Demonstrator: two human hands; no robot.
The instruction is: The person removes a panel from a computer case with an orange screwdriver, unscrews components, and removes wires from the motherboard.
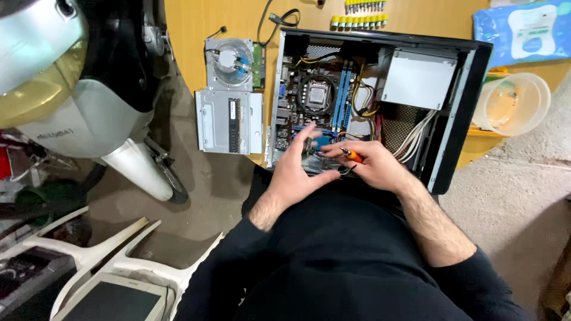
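A person's right hand (372, 163) grips an orange-handled screwdriver (351, 155), its long axis running roughly level, tip pointing left toward the left hand (297, 169). The left hand, fingers half curled, pinches a small metal part at the near edge of the motherboard (312, 95). Both work inside an open computer case (458, 113) lying on a wooden desk (196, 18), beside a removed cooler fan (229, 59).
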